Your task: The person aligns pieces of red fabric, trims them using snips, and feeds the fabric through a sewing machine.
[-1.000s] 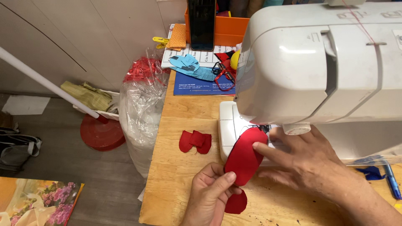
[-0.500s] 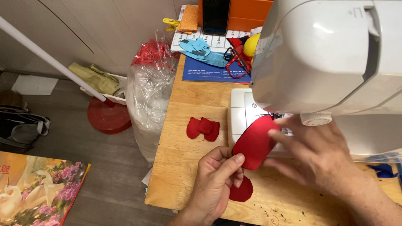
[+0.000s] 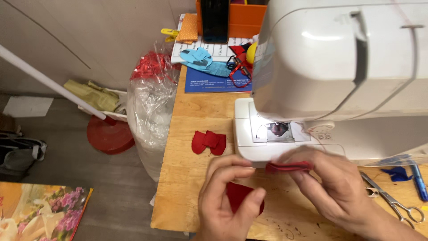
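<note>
hands (image 3: 232, 201) (image 3: 334, 187) pinching folded red felt piece (image 3: 289, 167), beside white sewing machine (image 3: 339, 67)

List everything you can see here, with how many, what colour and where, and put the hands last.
sewing machine: 1, white, on the table at right
table: 1, light wood, under the machine
folded fabric piece: 1, red, pinched in front of the machine bed
fabric pieces: 1 small overlapping pile, red, on the table left of the machine
fabric piece: 1, red, on the table under the left hand
scissors: 1, metal, on the table at right
pen: 1, blue, far right
plastic bag: 1, clear, beside the table on the left
orange box: 1, at the back of the table
left hand: 1, over the lower red piece
right hand: 1, fingers holding the folded piece
</note>
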